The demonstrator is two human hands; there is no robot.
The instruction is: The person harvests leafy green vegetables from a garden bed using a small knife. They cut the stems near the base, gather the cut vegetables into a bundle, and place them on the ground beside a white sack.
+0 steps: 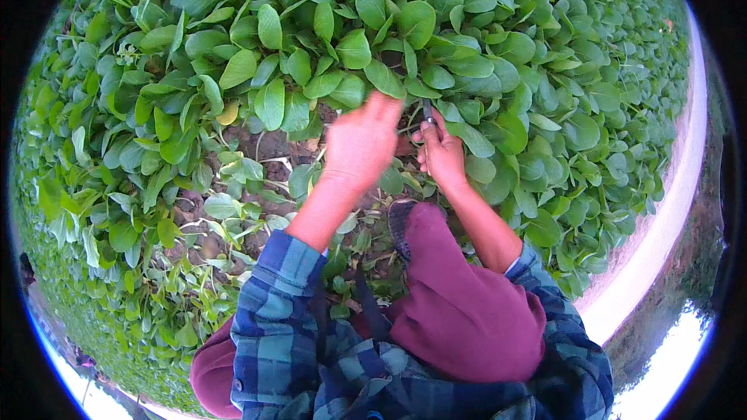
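My left hand (pixel 365 134), blurred by motion, reaches to the near edge of the dense leafy green plants (pixel 344 49). Its fingers are partly under a leaf, so whether they grip anything cannot be told. Just to its right, my right hand (pixel 440 151) is closed around a small tool with a dark, narrow metal part (pixel 428 111), perhaps a knife blade, pointing away from me into the leaves. The tool's tip is hidden among the foliage. Stems and leaves surround both hands.
Cut or loose leaves (pixel 222 205) lie scattered on brown soil (pixel 274 146) at the left. My shoe (pixel 400 224) rests on the ground below the hands, with my bent knee behind it. Leafy plants spread on both sides; a pale path (pixel 671 204) curves along the far right.
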